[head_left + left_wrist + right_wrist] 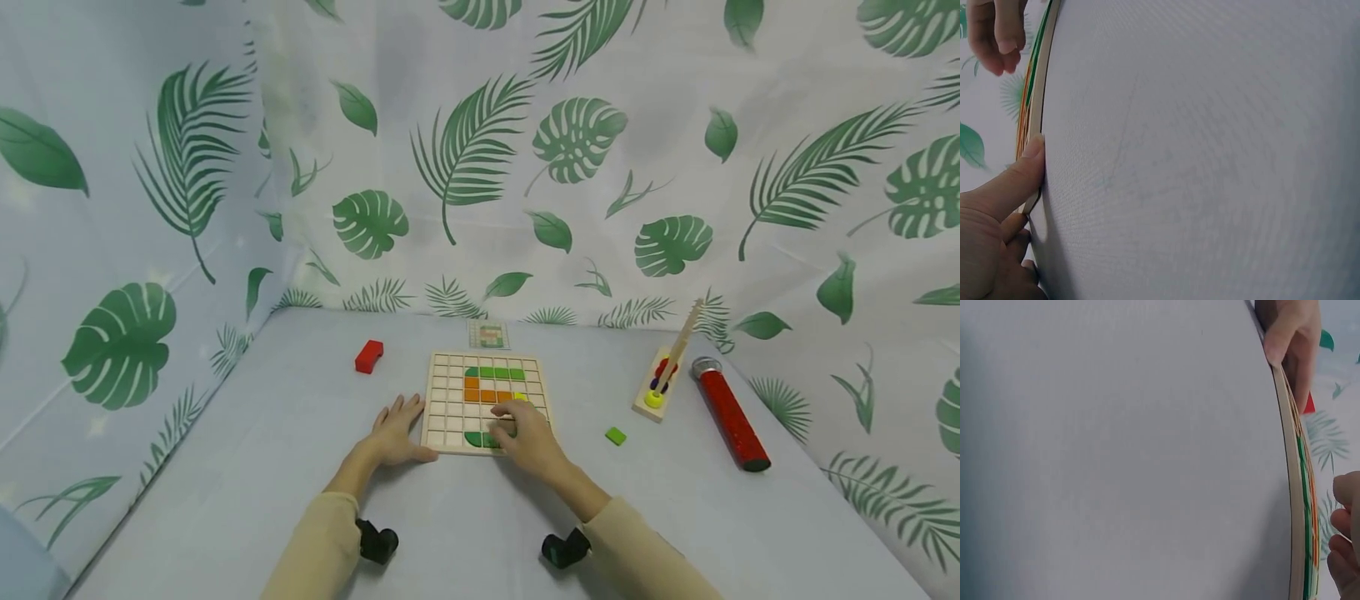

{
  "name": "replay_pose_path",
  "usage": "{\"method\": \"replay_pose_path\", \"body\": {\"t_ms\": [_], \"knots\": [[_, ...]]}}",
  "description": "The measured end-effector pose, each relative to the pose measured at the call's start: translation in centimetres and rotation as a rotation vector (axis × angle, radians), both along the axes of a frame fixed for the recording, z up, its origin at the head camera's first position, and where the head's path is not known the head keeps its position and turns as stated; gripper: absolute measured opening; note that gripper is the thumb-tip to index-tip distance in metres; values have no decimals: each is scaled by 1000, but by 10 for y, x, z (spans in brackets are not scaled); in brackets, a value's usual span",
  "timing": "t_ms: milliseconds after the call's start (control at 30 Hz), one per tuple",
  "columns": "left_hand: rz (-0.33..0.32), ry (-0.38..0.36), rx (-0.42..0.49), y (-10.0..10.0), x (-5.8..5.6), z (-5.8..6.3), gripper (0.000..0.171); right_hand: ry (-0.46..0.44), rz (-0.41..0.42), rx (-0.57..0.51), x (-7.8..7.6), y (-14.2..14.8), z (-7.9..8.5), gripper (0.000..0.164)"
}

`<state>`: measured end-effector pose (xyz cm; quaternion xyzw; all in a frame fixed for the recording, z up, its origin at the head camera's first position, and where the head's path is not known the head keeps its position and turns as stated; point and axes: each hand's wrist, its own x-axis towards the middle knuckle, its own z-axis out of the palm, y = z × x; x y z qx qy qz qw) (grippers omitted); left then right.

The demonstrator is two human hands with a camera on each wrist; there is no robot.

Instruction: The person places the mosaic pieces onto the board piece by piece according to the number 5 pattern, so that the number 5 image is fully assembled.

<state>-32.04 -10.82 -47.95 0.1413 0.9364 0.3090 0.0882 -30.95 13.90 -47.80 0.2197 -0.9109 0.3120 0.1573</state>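
Note:
A wooden grid board (446,409) lies on the table with coloured tiles in its squares. Green tiles (498,373) run along an upper row, orange tiles (487,396) sit below them, and a yellow tile (520,397) shows just beyond my right hand. Dark green tiles (472,438) lie in the bottom row, partly covered by that hand. My left hand (393,433) rests at the board's near left corner, fingers spread, thumb (1025,169) against the front edge. Over the board's right half, my right hand (528,437) has loosely bent fingers, with nothing visible between thumb and forefinger.
A loose green tile (616,436) lies right of the board. Farther right are a wooden stand with coloured beads (655,400) and a red tube (731,419). A red block (369,357) sits at back left, and a small pattern card (488,334) behind the board.

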Motion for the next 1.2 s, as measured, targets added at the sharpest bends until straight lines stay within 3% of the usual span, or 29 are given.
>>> {"method": "replay_pose_path", "body": {"t_ms": [333, 500, 833, 1200], "knots": [[0, 3, 6, -1, -1, -2, 94, 68, -144, -74, -6, 34, -4, 22], [1, 1, 4, -1, -1, -2, 94, 96, -196, -56, -8, 51, -2, 23], [0, 4, -10, 0, -1, -2, 94, 17, -331, -55, -6, 98, -7, 26], [-10, 4, 11, 0, 1, 3, 93, -65, -371, -4, -1, 138, -7, 37]]}}
